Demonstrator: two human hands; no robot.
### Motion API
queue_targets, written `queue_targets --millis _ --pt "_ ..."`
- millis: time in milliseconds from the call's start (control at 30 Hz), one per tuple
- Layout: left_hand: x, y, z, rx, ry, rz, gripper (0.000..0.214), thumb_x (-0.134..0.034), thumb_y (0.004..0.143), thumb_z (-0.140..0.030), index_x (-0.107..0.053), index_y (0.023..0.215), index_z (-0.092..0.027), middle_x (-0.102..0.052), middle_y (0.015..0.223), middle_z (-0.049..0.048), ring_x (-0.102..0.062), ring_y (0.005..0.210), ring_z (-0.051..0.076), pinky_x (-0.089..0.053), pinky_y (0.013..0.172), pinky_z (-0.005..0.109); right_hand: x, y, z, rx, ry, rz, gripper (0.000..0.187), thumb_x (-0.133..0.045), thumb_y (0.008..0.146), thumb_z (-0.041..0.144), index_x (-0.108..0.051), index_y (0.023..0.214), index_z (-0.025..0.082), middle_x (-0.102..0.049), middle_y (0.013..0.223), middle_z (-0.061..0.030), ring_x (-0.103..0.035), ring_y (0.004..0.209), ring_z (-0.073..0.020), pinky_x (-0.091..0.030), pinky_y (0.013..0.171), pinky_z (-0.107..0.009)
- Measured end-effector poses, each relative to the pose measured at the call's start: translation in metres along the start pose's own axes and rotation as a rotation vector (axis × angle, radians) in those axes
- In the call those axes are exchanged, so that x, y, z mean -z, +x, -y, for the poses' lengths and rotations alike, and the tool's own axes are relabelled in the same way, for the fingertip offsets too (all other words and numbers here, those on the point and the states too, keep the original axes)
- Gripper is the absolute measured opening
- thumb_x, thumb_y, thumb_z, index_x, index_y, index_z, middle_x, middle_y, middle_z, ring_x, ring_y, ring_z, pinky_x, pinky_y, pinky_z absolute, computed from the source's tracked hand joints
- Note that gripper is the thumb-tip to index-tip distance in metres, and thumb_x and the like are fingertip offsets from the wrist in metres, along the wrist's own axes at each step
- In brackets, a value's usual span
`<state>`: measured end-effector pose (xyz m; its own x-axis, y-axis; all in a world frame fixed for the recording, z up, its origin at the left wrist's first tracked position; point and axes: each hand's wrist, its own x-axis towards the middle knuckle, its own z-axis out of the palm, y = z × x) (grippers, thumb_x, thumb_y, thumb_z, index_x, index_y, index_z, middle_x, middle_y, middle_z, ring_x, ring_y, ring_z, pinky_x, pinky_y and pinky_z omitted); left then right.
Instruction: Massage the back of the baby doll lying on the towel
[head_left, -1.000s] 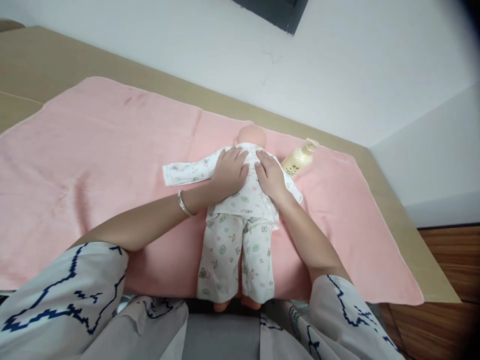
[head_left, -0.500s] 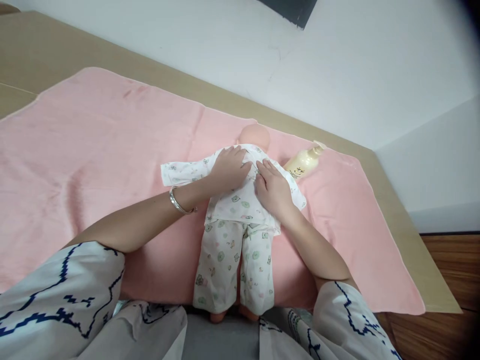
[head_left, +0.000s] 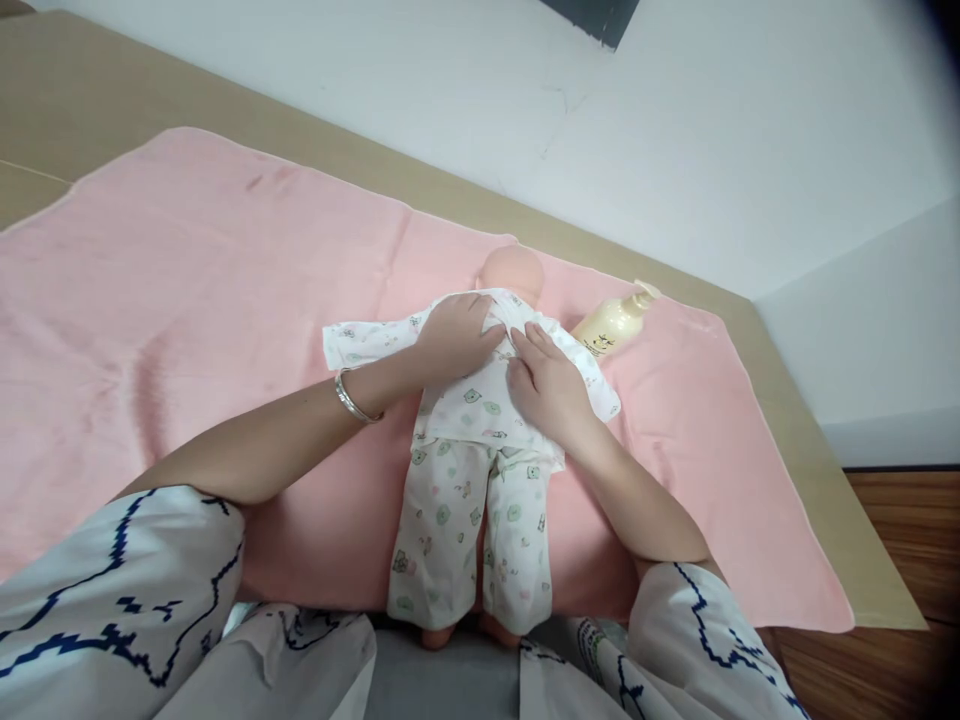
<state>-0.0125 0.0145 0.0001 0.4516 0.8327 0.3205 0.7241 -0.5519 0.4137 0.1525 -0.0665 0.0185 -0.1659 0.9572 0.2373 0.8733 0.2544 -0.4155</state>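
A baby doll (head_left: 457,520) in a white patterned top and trousers lies along a pink blanket, its feet toward me. Its bald head (head_left: 512,272) shows no face from here. My left hand (head_left: 459,335) rests on the upper back of the top (head_left: 469,410), fingers laid out across the cloth. Beside it, my right hand (head_left: 549,385) lies over the other side of the back with fingers stretched. Between the two hands the fabric is slightly wrinkled. A pale yellow pump bottle (head_left: 616,322) lies tilted by the doll's right-hand sleeve.
The pink blanket (head_left: 225,250) covers most of the tan table (head_left: 360,165). A white wall (head_left: 420,90) rises behind the table, with a dark panel (head_left: 600,18) at the top. Brown wood flooring (head_left: 892,540) shows at the right.
The doll and bottle appear slightly further right, as the view has shifted a little. Both hands stay on the doll's back; the left fingers have barely shifted.
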Motion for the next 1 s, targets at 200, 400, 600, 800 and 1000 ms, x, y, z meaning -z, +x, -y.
queue_targets --millis 200,400,600,800,1000 --pt "0.001 -0.023 -0.027 0.001 0.060 -0.017 0.052 -0.033 0.100 -0.027 -0.047 0.142 0.000 -0.050 0.151 0.0248 -0.040 0.145 0.039 -0.029 0.122 0.057 0.004 0.017 -0.018 -0.010 0.092 0.013 0.051 -0.038 0.102 0.039 -0.056 0.144 0.018 -0.050 0.156 -0.0102 -0.040 0.151 -0.0265 -0.030 0.127 -0.053" --pt "0.001 -0.028 -0.025 -0.048 -0.073 0.068 0.052 -0.036 0.100 -0.026 -0.045 0.148 -0.010 -0.045 0.159 0.0146 -0.031 0.153 0.031 -0.029 0.126 0.050 -0.010 0.025 -0.026 0.057 0.032 -0.054 0.051 -0.037 0.099 0.030 -0.056 0.143 0.014 -0.049 0.157 -0.0128 -0.039 0.151 -0.0291 -0.028 0.127 -0.058" --pt "-0.002 0.000 0.002 -0.107 0.017 0.060 0.043 -0.036 0.095 -0.022 -0.059 0.128 -0.007 -0.058 0.143 0.0208 -0.050 0.138 0.034 -0.040 0.116 0.051 -0.005 0.000 0.010 0.030 0.063 -0.083 0.049 -0.039 0.093 0.019 -0.064 0.135 0.017 -0.060 0.147 -0.0089 -0.048 0.146 -0.0260 -0.037 0.125 -0.051" --pt "-0.011 -0.003 0.002 -0.067 0.007 0.024 0.054 -0.033 0.099 -0.028 -0.046 0.145 -0.003 -0.043 0.158 0.0217 -0.037 0.149 0.033 -0.029 0.123 0.051 -0.004 0.016 -0.011 0.042 0.118 -0.038 0.048 -0.041 0.099 0.032 -0.059 0.142 0.022 -0.052 0.155 -0.0065 -0.042 0.149 -0.0254 -0.033 0.126 -0.053" --pt "-0.017 -0.009 0.000 -0.066 -0.036 -0.073 0.055 -0.036 0.099 -0.030 -0.046 0.148 -0.006 -0.047 0.157 0.0171 -0.038 0.149 0.031 -0.026 0.126 0.048 -0.015 0.030 -0.039 0.125 0.041 -0.072 0.055 -0.041 0.101 0.043 -0.052 0.147 0.016 -0.043 0.161 -0.0140 -0.035 0.153 -0.0285 -0.027 0.126 -0.057"
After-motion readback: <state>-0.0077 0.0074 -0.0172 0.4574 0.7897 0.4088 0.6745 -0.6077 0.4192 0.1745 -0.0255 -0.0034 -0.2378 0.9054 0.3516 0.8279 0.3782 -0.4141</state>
